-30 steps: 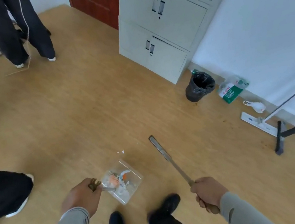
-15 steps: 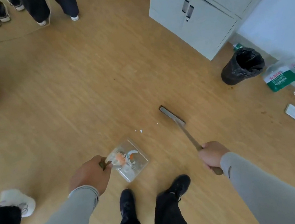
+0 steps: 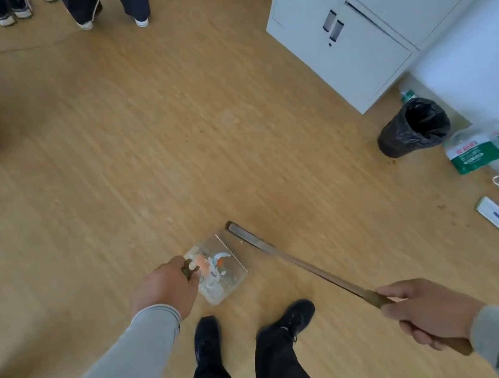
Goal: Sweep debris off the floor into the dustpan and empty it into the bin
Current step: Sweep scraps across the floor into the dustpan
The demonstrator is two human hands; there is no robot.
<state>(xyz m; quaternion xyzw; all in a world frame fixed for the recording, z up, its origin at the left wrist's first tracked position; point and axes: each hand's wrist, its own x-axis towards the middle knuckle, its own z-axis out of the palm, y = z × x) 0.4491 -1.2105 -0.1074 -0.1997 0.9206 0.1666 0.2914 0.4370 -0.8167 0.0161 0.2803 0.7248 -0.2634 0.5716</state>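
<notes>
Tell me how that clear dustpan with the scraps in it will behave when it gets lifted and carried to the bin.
The dustpan looks like thin clear plastic, so probably light and fairly stiff. The left hand holds it only by the handle at one end, so it may tilt easily. Its front lip looks open, and the scraps look like small, light bits, so they could slide out on the way to the bin.

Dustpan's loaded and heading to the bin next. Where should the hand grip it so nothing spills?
Keep the grip on the dark handle at the near end of the clear dustpan, where the left hand is closed now, coming from the person's side. The open lip faces away toward the broom head, so lifting by the handle probably tips debris toward the closed back wall.
</notes>
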